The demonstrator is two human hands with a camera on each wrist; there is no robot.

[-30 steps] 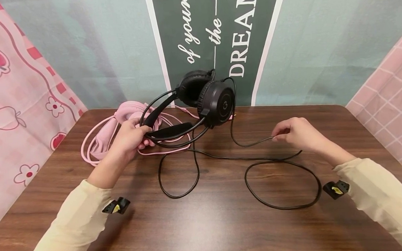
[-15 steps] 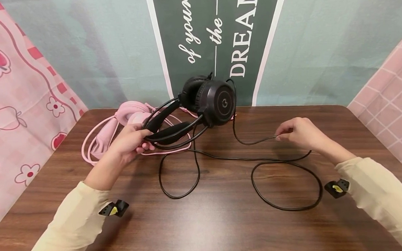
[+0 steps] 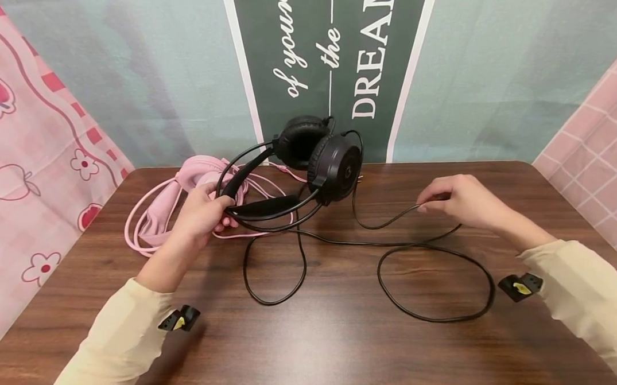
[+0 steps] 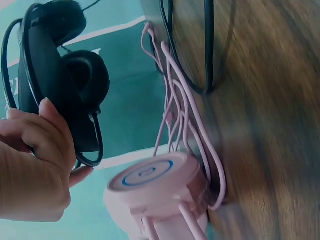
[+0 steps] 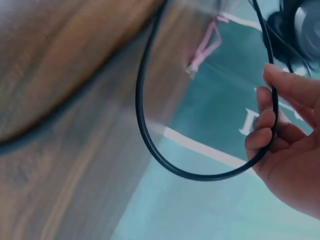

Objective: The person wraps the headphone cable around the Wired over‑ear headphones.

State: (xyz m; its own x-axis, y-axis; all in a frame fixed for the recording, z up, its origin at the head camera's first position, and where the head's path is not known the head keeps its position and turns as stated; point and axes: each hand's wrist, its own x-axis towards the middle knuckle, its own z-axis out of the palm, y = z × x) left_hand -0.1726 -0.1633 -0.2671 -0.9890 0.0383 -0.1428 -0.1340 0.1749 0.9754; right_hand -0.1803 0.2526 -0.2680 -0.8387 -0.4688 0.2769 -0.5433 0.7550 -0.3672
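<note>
Black over-ear headphones (image 3: 333,165) are held up over the back of the table, tilted with the earcups toward the back. My left hand (image 3: 202,213) grips them by the headband (image 3: 265,208); the left wrist view shows its thumb and fingers around the band (image 4: 55,95). Off to the right, my right hand (image 3: 456,200) pinches the black headphone cable (image 3: 387,222). In the right wrist view the cable (image 5: 142,110) passes through the curled fingers (image 5: 262,120) and hangs below them in a loop. More of it lies on the tabletop in loose loops.
Pink headphones (image 3: 159,213) with a coiled pink cable lie at the table's back left, behind and beside my left hand. The brown wooden table (image 3: 315,341) ends at a green fabric backdrop (image 3: 490,81). Pink curtains hang at both sides.
The black headphones dip and turn a little in my left hand, the earcups swinging slightly. My right hand shifts slightly, still pinching the cable, and the right-hand loop on the table shifts with it.
</note>
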